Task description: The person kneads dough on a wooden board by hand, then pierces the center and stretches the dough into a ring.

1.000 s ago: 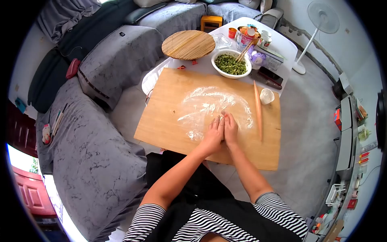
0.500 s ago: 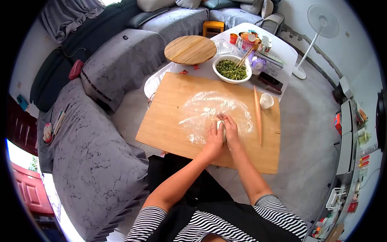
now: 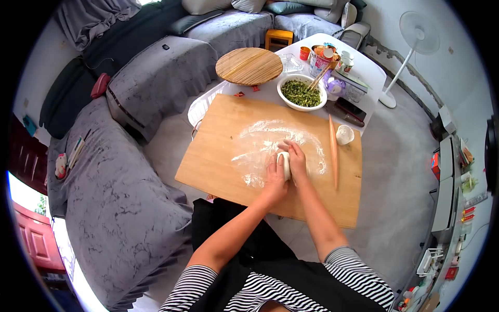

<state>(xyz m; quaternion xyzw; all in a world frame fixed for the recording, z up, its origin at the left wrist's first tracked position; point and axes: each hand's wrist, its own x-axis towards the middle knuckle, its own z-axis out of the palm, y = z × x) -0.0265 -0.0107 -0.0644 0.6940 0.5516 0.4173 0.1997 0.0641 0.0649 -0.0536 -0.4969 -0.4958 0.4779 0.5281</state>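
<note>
Between my two hands sits a white lump of dough (image 3: 285, 165), partly covered by the fingers. My left hand (image 3: 275, 177) presses on its left side, and my right hand (image 3: 297, 162) cups it from the right. Both rest over a wooden board (image 3: 208, 156) dusted with white flour (image 3: 267, 127), which lies in streaks around the dough. To the right of my right hand, a slim wooden rolling pin (image 3: 333, 151) lies lengthwise on the board. A small white cup (image 3: 344, 134) stands beside the pin, its contents hard to make out.
Behind the board, a white bowl of chopped green filling (image 3: 301, 94) holds chopsticks. Left of it is a round slatted lid or tray (image 3: 249, 66). A phone (image 3: 350, 107), a tub (image 3: 318, 65) and a red cup (image 3: 304, 53) share the white table (image 3: 369, 78). Grey sofas (image 3: 125, 208) flank the left.
The hands have shifted slightly on the dough, and more of its white surface shows between them. The whole view has moved a little with the head.
</note>
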